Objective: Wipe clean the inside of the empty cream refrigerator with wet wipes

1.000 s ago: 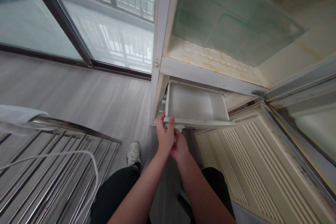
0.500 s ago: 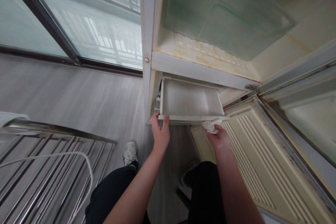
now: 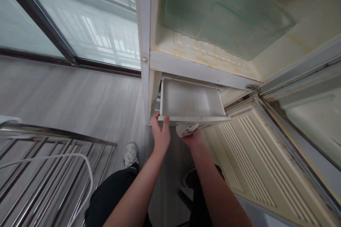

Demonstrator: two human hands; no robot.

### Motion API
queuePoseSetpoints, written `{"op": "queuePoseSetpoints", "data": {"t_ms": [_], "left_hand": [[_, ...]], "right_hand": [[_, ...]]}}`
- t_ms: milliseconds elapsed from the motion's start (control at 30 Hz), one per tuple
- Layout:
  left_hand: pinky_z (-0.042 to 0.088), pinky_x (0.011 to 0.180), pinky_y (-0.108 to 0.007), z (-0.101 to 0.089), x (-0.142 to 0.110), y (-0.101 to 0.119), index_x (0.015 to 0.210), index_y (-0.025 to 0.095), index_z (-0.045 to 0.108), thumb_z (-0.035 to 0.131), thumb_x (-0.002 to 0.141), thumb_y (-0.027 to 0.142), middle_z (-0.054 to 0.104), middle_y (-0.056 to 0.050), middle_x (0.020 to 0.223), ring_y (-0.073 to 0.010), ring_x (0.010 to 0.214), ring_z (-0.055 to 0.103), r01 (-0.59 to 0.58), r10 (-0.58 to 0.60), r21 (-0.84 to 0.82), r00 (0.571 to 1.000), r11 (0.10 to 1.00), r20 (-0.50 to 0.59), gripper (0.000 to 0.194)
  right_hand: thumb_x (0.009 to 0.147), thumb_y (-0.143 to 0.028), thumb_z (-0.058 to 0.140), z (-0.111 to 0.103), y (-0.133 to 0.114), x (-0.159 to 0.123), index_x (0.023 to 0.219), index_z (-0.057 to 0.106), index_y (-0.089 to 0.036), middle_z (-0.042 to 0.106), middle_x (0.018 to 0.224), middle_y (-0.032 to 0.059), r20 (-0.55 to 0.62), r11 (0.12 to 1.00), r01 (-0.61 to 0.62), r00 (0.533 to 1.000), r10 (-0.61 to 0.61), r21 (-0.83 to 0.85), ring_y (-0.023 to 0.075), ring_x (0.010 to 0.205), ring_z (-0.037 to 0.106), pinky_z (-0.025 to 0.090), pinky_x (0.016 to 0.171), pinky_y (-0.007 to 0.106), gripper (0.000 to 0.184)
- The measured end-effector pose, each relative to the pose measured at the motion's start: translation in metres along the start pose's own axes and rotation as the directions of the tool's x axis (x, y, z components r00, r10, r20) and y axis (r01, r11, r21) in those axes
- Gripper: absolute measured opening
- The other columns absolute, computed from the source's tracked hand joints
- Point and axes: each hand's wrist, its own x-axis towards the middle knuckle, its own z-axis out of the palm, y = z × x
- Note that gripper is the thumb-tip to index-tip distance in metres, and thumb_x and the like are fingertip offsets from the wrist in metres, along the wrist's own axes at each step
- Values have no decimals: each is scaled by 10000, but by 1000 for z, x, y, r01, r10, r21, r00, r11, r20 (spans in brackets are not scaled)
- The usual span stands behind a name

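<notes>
The left hand point(image 3: 161, 137) reached forward, half-curled, and gripped the near left corner of a shallow white rectangular plastic drawer point(image 3: 190, 100), its thumb on the front rim and its fingers around the outer side. Just to its right, the right hand point(image 3: 194, 138) was bent inward and mostly closed, holding a crumpled white cloth point(image 3: 185, 130) below that rim. Half a second earlier, the right hand and cloth had been out by the drawer's right end; they had since come back toward the left hand, which had kept its hold on the corner. A cream ribbed door panel point(image 3: 247, 152) stood to the right of the right hand. The cloth hid most of the right fingers, and with the drawer's front face foreshortened, the cloth perhaps touched it, though I could not tell.
</notes>
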Motion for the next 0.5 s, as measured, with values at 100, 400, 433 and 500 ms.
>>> {"op": "queuePoseSetpoints", "data": {"t_ms": [100, 400, 433, 500], "left_hand": [[427, 1089, -426, 0, 0, 0, 1205, 209, 561, 606, 915, 513, 633, -109, 1221, -255, 1203, 574, 3, -3, -1, 1000, 1000, 4, 422], [415, 1104, -428, -2, 1, 1, 1220, 213, 561, 613, 912, 486, 626, -103, 1247, -255, 1230, 570, 29, -28, -15, 999, 999, 23, 415], [408, 1111, -425, -3, 1, 1, 1217, 212, 560, 610, 914, 490, 622, -104, 1254, -254, 1239, 563, 12, -12, -10, 1000, 1000, 28, 415], [397, 1120, -423, -4, 2, 0, 1216, 212, 560, 607, 918, 504, 617, -104, 1262, -254, 1248, 555, 0, 0, 6, 999, 1000, 35, 420]], "right_hand": [[868, -362, 515, 31, 47, -7, 807, 658, -209, 710, 755, 45, 206, 994, -46, 976, 66, -99, 195, 846, 699, 588, 854, 367, 218], [863, -374, 496, 48, 63, -13, 899, 704, -211, 727, 774, 64, 229, 980, -105, 963, 143, -170, 234, 949, 705, 578, 920, 413, 267], [853, -343, 502, 40, 53, -11, 893, 702, -213, 723, 757, 55, 207, 986, -91, 971, 120, -142, 222, 919, 707, 582, 907, 396, 241], [833, -292, 509, 20, 27, -5, 878, 691, -211, 714, 732, 38, 154, 994, -54, 986, 68, -95, 195, 842, 703, 591, 860, 361, 204]]}}
